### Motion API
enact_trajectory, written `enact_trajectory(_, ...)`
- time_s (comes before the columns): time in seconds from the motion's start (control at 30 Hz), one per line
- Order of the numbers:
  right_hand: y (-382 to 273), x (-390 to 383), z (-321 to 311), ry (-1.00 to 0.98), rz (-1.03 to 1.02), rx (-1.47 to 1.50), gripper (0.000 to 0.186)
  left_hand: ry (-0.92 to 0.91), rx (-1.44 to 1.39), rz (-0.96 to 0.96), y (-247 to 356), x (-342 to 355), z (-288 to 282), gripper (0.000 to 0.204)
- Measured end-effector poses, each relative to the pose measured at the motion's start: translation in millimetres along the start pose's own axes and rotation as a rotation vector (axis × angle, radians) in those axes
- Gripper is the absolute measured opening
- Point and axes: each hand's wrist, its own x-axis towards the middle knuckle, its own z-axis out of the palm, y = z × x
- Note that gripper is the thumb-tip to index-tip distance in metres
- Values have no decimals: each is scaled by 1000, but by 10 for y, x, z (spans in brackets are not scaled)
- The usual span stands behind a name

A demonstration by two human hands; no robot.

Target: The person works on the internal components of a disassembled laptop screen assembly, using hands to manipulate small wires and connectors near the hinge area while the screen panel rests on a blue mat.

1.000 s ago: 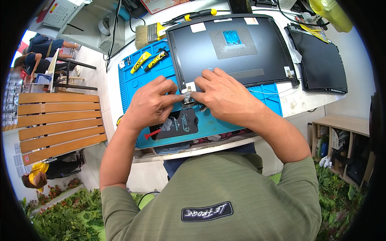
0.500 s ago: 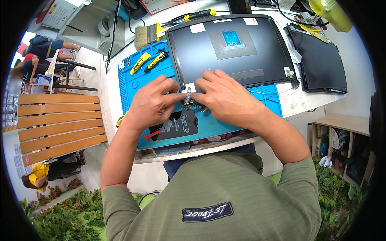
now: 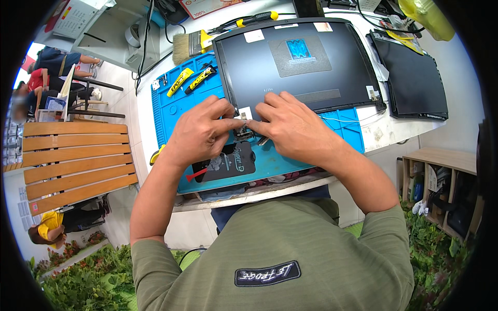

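A dark laptop lid (image 3: 244,57) lies on a blue work mat (image 3: 176,111), with a small metal hinge (image 3: 242,133) at its near left corner. My left hand (image 3: 202,127) is closed, its index finger reaching to the hinge from the left. From the right, my right hand (image 3: 295,124) presses its fingertips to the same spot, the other fingers curled. The fingertips of both hands nearly meet; what lies right between them is mostly hidden. Just below sits a dark pad (image 3: 236,163) with a red T-shaped piece (image 3: 197,175) at its left edge.
Yellow and black glue tubes (image 3: 180,82) lie left of the lid, near a wide paintbrush (image 3: 189,46). A yellow-handled tool (image 3: 259,18) lies behind. Black laptop panels (image 3: 412,78) are stacked at right. A slatted wooden bench (image 3: 78,160) stands at left, with people beyond.
Both hands stay at the hinge; the fingertips shift slightly. People in the left background have moved a little.
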Motion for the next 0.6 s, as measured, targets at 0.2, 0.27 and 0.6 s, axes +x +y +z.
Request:
enact_trajectory(0.2, -5, -6, 18, 7, -1, 0, 42, -10, -80, -28, -39, 28, 18, 53)
enact_trajectory(0.27, -4, -9, 26, 19, 1, 1, 42, -12, -83, -26, -54, 42, 18, 52)
enact_trajectory(0.6, -1, -6, 27, 10, 5, 6, 42, -48, 7, -7, -52, 64, -28, 50)
